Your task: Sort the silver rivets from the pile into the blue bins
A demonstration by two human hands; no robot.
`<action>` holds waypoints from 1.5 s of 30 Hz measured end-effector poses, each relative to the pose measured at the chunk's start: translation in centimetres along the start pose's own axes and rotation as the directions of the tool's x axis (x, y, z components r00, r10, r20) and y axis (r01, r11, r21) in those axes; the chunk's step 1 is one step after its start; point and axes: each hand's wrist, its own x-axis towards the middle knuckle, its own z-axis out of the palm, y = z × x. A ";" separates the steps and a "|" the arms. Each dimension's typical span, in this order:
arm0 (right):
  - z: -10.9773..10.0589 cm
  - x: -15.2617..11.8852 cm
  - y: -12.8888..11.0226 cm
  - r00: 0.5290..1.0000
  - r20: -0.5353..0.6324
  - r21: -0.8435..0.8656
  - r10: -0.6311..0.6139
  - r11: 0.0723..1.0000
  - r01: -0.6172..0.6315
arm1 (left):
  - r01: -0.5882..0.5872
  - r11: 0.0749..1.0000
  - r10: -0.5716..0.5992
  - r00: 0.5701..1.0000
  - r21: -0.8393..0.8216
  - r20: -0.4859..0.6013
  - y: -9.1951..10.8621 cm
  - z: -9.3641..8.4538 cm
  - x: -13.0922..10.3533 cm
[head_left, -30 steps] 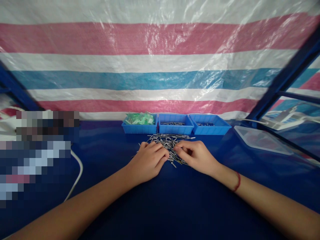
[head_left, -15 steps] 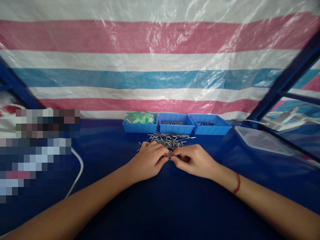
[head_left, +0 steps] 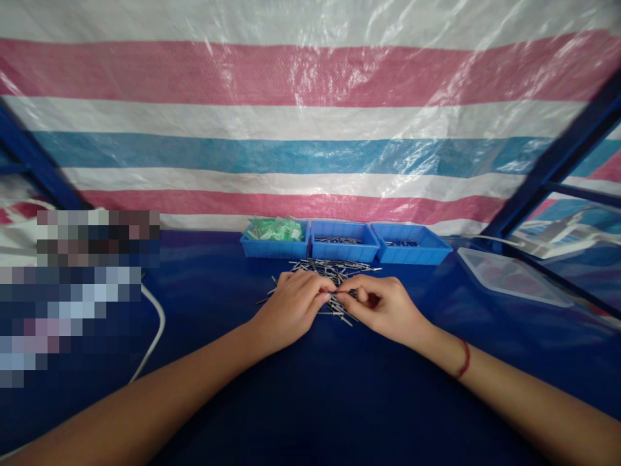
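A loose pile of short, thin metal rods lies on the blue table, some silvery and some dark. Over its left side is my left hand, with thumb and index finger pinched together. My right hand is pinched from the other side, its other fingers curled under. The fingertips of both hands nearly meet above the pile. Whatever sits between them is too small to make out. Several rods show beneath the fingertips, and part of the pile is hidden behind my hands.
Behind the pile stand three blue bins: the left bin with green plastic packets, the middle bin and right bin with thin rods. A translucent lid lies right. A white cable runs at left. Striped sheeting hangs behind.
Both hands' fingertips have risen slightly from the pile's near edge, still pinched close together. More rods now show beneath them. The whole view has shifted a little.
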 end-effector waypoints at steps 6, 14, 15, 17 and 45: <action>0.2 0.0 0.1 0.998 -0.038 0.068 0.050 0.997 -0.047 | -0.004 1.000 0.004 1.000 -0.024 0.021 0.2 -0.3 0.1; 0.2 -0.1 -0.1 0.998 -0.032 0.097 0.056 0.994 -0.053 | -0.003 0.999 0.004 1.000 -0.049 0.018 0.3 -0.3 0.1; 0.2 -0.1 -0.2 0.998 -0.032 0.096 0.049 0.994 -0.046 | -0.004 0.999 0.005 1.000 -0.052 0.013 0.4 -0.3 0.0; 0.2 -0.1 -0.2 0.998 -0.037 0.094 0.044 0.995 -0.041 | -0.009 0.999 0.009 1.000 -0.053 0.000 0.4 -0.3 0.0; -5.7 2.6 5.9 0.712 -0.538 0.172 0.451 0.886 -0.431 | 0.040 0.999 -0.040 0.997 0.006 -0.062 0.4 -0.2 0.2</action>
